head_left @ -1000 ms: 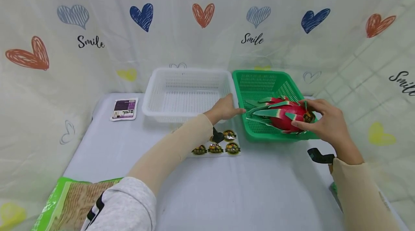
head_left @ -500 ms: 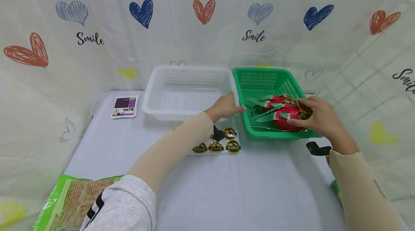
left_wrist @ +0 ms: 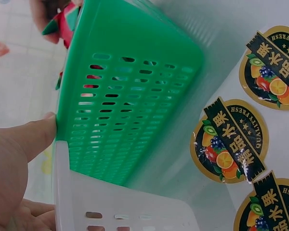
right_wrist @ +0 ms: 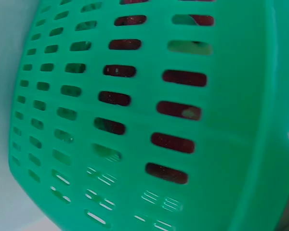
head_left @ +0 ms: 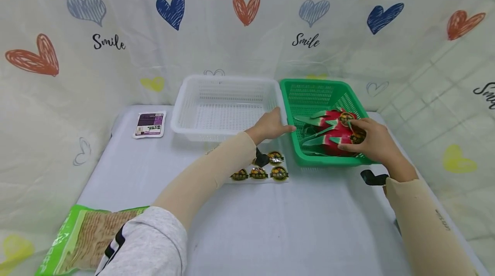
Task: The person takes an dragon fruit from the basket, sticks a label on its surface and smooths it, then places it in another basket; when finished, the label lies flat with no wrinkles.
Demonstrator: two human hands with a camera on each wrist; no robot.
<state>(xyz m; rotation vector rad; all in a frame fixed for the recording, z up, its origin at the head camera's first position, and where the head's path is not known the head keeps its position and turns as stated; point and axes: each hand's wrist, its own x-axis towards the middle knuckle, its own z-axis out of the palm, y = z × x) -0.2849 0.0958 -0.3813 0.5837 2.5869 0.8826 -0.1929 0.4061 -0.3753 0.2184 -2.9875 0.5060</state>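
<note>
Two red dragon fruits with green scales lie in the green basket [head_left: 309, 162]. The rear dragon fruit [head_left: 328, 115] bears a round black-and-gold sticker [head_left: 346, 118]. My right hand [head_left: 373, 140] grips the front dragon fruit [head_left: 330, 148] at its right end, thumb in front and fingers over the top; its sticker is partly covered. Through the basket's slots the right wrist view shows red fruit [right_wrist: 173, 143]. My left hand [head_left: 269, 126] lies at the white basket's [head_left: 181, 131] right rim, its thumb [left_wrist: 36, 134] stretched out to the green rim.
A sticker sheet [head_left: 284, 180] lies before the white basket, partly under my left forearm. A purple-and-white packet [head_left: 150, 124] sits at the left. A green-edged bag [head_left: 93, 235] with brown contents is at the front left. A printed curtain [head_left: 216, 22] hangs behind.
The front dragon fruit has been lowered and shifted slightly in the green basket by my right hand, baring the rear fruit's sticker. My left hand keeps its place.
</note>
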